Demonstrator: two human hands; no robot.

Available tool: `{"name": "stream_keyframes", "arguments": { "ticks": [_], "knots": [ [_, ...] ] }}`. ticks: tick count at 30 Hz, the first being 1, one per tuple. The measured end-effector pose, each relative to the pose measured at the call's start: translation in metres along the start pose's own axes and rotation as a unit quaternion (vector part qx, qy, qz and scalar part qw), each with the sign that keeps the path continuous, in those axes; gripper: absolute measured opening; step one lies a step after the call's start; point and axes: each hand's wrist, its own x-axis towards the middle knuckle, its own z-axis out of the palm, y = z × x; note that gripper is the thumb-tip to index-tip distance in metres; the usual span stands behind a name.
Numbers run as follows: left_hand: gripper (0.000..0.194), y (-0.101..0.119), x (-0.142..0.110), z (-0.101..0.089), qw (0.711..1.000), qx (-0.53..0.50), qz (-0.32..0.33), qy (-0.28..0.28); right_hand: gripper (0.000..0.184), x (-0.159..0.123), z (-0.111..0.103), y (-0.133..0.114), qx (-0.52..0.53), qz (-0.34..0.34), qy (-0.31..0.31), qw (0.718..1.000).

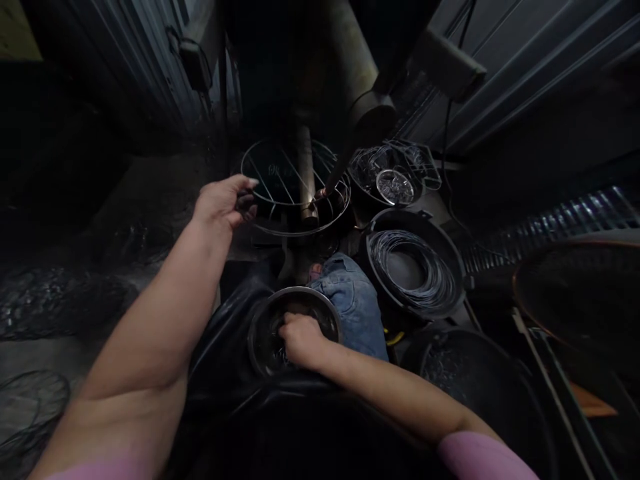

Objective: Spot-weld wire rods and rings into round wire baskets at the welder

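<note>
My left hand is at the left edge of a round wire frame, made of two rings joined by thin bars. Its index finger lies over the upper ring and the other fingers curl beneath, closed on the frame. The frame sits around a metal rod, with a dark pointed arm meeting the rod's front end. My right hand reaches into a metal bowl on my lap. Its fingers are bent together among small, thin pieces at the bottom; what they pinch is hidden.
Right of the frame stand a basin with a dish of shiny pieces and a black basin holding coiled wire. A thick pipe hangs above. A denim-covered leg is beside the bowl. Dark plastic lies left.
</note>
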Motion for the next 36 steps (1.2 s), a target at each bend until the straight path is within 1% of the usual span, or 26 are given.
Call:
{"name": "stream_keyframes", "arguments": {
  "ticks": [2, 4, 6, 8, 9, 10, 12, 14, 15, 16, 17, 18, 19, 20, 21, 22, 23, 24, 25, 26, 28, 30, 31, 33, 34, 36],
  "knots": [
    [0.029, -0.003, -0.014, -0.008, 1.0, 0.024, -0.005, 0.005, 0.025, 0.001, 0.002, -0.002, -0.006, 0.008, 0.005, 1.0],
    [0.033, -0.005, -0.028, -0.012, 0.999, 0.021, 0.014, 0.023, 0.031, -0.001, 0.002, -0.006, -0.014, 0.022, 0.022, 0.999],
    [0.038, -0.008, -0.039, -0.012, 0.998, -0.002, 0.05, 0.036, 0.03, -0.004, 0.002, -0.01, -0.026, 0.009, -0.008, 1.0],
    [0.041, -0.01, -0.047, -0.01, 0.997, -0.012, 0.072, 0.026, 0.023, -0.007, 0.002, -0.013, -0.04, -0.008, -0.061, 0.997],
    [0.042, -0.011, -0.05, -0.008, 0.997, -0.013, 0.078, 0.018, 0.023, -0.007, 0.001, -0.012, -0.04, -0.007, -0.073, 0.996],
    [0.041, -0.012, -0.052, -0.007, 0.997, -0.012, 0.081, 0.01, 0.023, -0.008, 0.0, -0.01, -0.035, 0.008, -0.069, 0.997],
    [0.04, -0.014, -0.056, -0.005, 0.997, -0.01, 0.08, -0.007, 0.022, -0.009, -0.004, -0.002, 0.015, 0.055, -0.033, 0.998],
    [0.041, -0.016, -0.058, -0.003, 0.997, -0.011, 0.079, -0.016, 0.02, -0.011, -0.01, 0.012, 0.135, 0.092, 0.009, 0.987],
    [0.041, -0.016, -0.059, -0.003, 0.997, -0.014, 0.079, -0.017, 0.019, -0.012, -0.012, 0.019, 0.221, 0.107, 0.021, 0.969],
    [0.042, -0.017, -0.06, -0.002, 0.997, -0.017, 0.079, -0.016, 0.019, -0.013, -0.014, 0.025, 0.32, 0.117, 0.021, 0.94],
    [0.042, -0.017, -0.06, -0.001, 0.997, -0.019, 0.078, -0.015, 0.019, -0.015, -0.016, 0.032, 0.421, 0.121, 0.014, 0.899],
    [0.042, -0.018, -0.06, -0.001, 0.997, -0.02, 0.074, -0.015, 0.021, -0.017, -0.018, 0.038, 0.512, 0.119, 0.005, 0.851],
    [0.042, -0.018, -0.06, 0.0, 0.997, -0.021, 0.069, -0.015, 0.024, -0.02, -0.02, 0.044, 0.587, 0.111, -0.002, 0.802],
    [0.041, -0.019, -0.061, 0.001, 0.998, -0.021, 0.066, -0.016, 0.029, -0.024, -0.022, 0.05, 0.643, 0.099, 0.01, 0.759],
    [0.041, -0.019, -0.061, 0.001, 0.998, -0.019, 0.064, -0.018, 0.037, -0.029, -0.024, 0.057, 0.68, 0.085, 0.041, 0.727],
    [0.04, -0.019, -0.062, 0.002, 0.998, -0.019, 0.064, -0.019, 0.044, -0.034, -0.025, 0.065, 0.698, 0.08, 0.088, 0.706],
    [0.04, -0.019, -0.062, 0.002, 0.998, -0.019, 0.065, -0.018, 0.05, -0.039, -0.026, 0.073, 0.7, 0.086, 0.145, 0.694],
    [0.04, -0.018, -0.063, 0.002, 0.997, -0.021, 0.066, -0.017, 0.053, -0.044, -0.026, 0.082, 0.685, 0.1, 0.202, 0.693],
    [0.041, -0.018, -0.064, 0.003, 0.997, -0.024, 0.065, -0.016, 0.051, -0.049, -0.024, 0.09, 0.655, 0.119, 0.252, 0.702],
    [0.041, -0.018, -0.064, 0.003, 0.997, -0.028, 0.064, -0.014, 0.044, -0.052, -0.022, 0.098, 0.615, 0.137, 0.29, 0.721],
    [0.042, -0.017, -0.066, 0.004, 0.998, -0.033, 0.06, -0.008, 0.026, -0.057, -0.017, 0.109, 0.527, 0.153, 0.321, 0.772],
    [0.042, -0.016, -0.066, 0.004, 0.997, -0.038, 0.059, -0.006, 0.016, -0.058, -0.02, 0.115, 0.471, 0.141, 0.314, 0.812],
    [0.042, -0.016, -0.067, 0.003, 0.997, -0.041, 0.061, -0.005, 0.016, -0.058, -0.026, 0.115, 0.462, 0.13, 0.307, 0.822],
    [0.043, -0.016, -0.067, 0.003, 0.997, -0.043, 0.067, -0.008, 0.02, -0.056, -0.048, 0.11, 0.461, 0.104, 0.312, 0.824],
    [0.043, -0.017, -0.067, 0.003, 0.996, -0.042, 0.073, -0.011, 0.021, -0.054, -0.063, 0.105, 0.456, 0.089, 0.328, 0.822],
    [0.042, -0.017, -0.068, 0.003, 0.995, -0.034, 0.092, -0.012, 0.021, -0.045, -0.095, 0.093, 0.419, 0.06, 0.389, 0.818]
  ]
}}
